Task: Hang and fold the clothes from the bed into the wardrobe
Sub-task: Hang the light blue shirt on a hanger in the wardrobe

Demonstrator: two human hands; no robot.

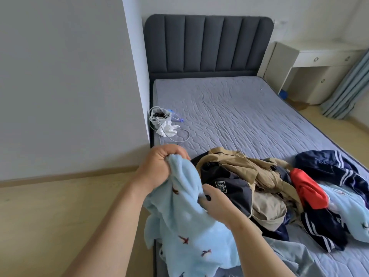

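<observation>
Holding the light blue fleece garment (185,232) up over the bed's (239,108) near corner, just beside the clothes pile (265,182). Left hand (159,166) is clenching its top edge high. Right hand (216,206) is pinching fabric lower down, probably to spread it and find its shape before folding.

Before you, a pale blue fleece (187,232) carries small dark red bird motifs; near the front edge of the grey-lilac quilted mattress (239,116) lie a tan garment (245,166), navy white-striped clothing (329,166) and a red piece (307,190).
</observation>
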